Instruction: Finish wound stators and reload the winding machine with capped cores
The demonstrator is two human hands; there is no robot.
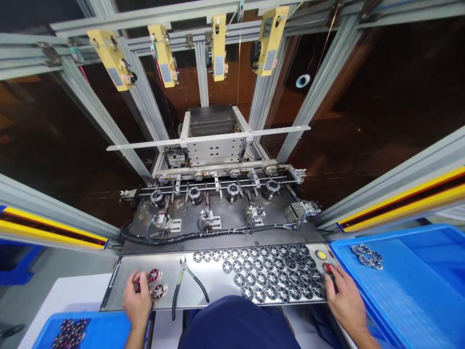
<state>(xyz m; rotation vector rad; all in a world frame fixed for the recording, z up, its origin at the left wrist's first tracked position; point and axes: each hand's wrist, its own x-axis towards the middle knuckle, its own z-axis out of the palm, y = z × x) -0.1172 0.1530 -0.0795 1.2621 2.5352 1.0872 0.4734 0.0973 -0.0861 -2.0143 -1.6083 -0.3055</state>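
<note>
My left hand [137, 301] is at the left end of the metal tray [127, 264], its fingers closed around a motor stator [137, 286] wound with reddish wire. Two more wound stators, one red [154, 275] and one copper-coloured [159, 292], lie just right of it. My right hand [346, 299] is at the tray's right end, fingertips at a red push button [328, 267], with thumb and fingers apart. A yellow button [321, 255] sits just beyond. Rows of bare stators [261, 278] cover the tray's right half. Wire cutters [187, 281] lie with handles spread, toward the front edge.
Behind the tray is a winding machine with several stators [233, 192] on its spindles. Yellow wire tensioners [219, 48] hang above. Yellow-edged bars [54, 228] flank both sides. Blue bins stand left [109, 322] and right [417, 271], each with stators inside.
</note>
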